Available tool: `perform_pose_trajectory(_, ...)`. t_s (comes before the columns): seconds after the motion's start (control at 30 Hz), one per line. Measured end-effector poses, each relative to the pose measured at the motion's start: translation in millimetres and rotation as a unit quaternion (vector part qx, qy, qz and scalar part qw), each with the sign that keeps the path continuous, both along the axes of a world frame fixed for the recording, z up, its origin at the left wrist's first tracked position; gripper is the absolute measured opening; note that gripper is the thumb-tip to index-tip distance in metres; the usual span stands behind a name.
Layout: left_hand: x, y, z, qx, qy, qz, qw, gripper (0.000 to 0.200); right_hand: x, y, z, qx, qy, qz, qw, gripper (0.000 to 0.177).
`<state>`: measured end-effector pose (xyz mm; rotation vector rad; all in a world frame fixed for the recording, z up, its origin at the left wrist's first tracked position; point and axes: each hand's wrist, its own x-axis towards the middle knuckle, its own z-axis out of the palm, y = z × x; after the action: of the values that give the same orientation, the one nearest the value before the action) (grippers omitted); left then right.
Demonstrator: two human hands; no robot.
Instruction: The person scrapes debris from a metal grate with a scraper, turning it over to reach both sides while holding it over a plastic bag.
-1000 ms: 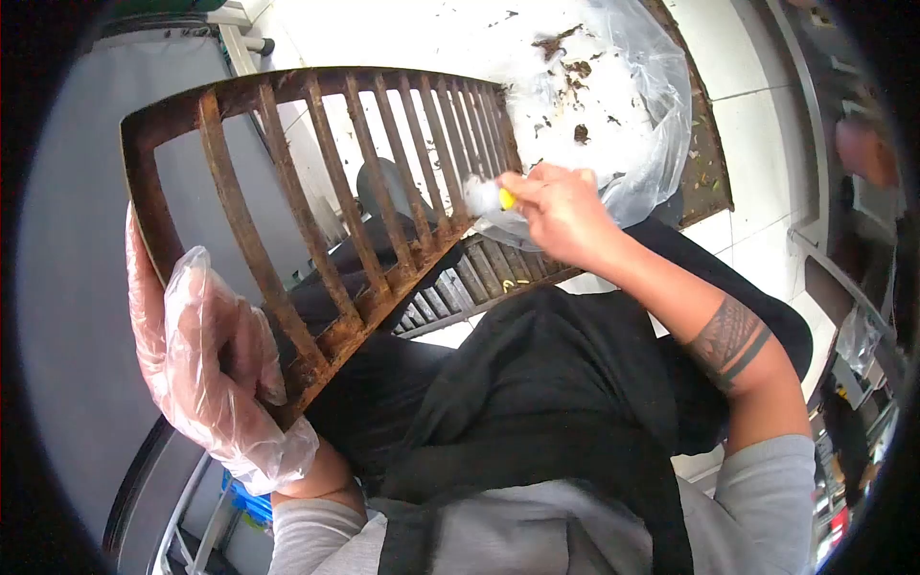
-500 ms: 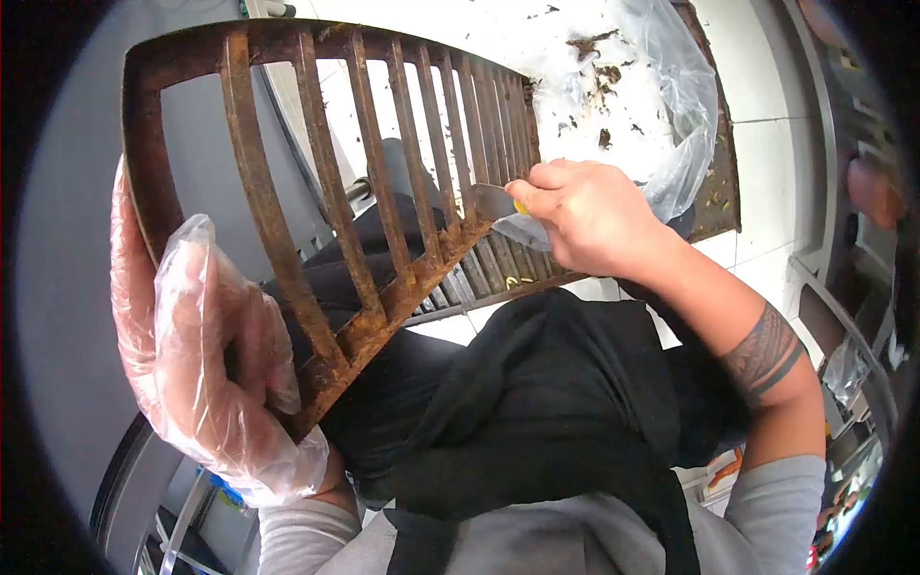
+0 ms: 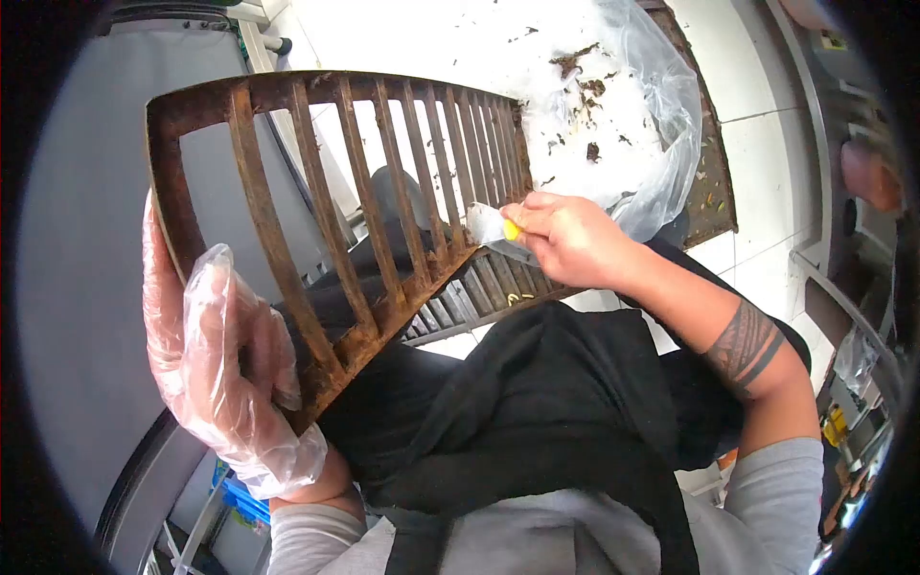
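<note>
A rusty brown slatted metal grate (image 3: 385,319) is tilted up above my lap, with grime along its lower rail. My left hand (image 3: 225,369), in a clear plastic glove, is wrapped around the grate's near left corner. Bare, my right hand (image 3: 583,241) pinches a scraper (image 3: 486,224) with a flat metal blade and a bit of yellow at its handle. The blade touches the lower rail near the far right slats. Most of the handle is hidden in my fingers.
A second slatted grate (image 3: 491,287) lies below, with small yellowish scraps on it. Beyond, a clear plastic bag (image 3: 671,115) and dark debris (image 3: 592,88) rest over a white surface. A grey panel (image 3: 91,259) stands at the left. Metal shelving (image 3: 815,192) runs along the right.
The grate and my left hand sit lower and slightly further right in view, partly from the camera shifting. The scraper blade is turned so more of its flat face shows.
</note>
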<state>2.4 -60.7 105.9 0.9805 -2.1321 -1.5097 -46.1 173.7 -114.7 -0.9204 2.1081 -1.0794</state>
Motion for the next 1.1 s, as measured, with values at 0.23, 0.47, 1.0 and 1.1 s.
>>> perform_pose_trajectory(0.23,1,1,0,0.021,0.019,-0.017,0.999,0.066,6,-4,19,0.016,0.016,-0.007,1.0,0.031)
perform_pose_trajectory(0.47,2,-3,0,0.035,0.018,-0.028,0.999,0.066,1,-7,19,0.014,-0.063,-0.013,0.998,0.028)
perform_pose_trajectory(1.0,6,-5,-4,0.003,0.005,-0.029,1.0,0.066,-8,-7,4,-0.004,-0.073,0.022,0.997,0.032)
perform_pose_trajectory(1.1,7,-7,-6,0.002,0.022,-0.044,0.999,0.065,-10,-2,9,-0.006,-0.034,0.021,0.999,0.037)
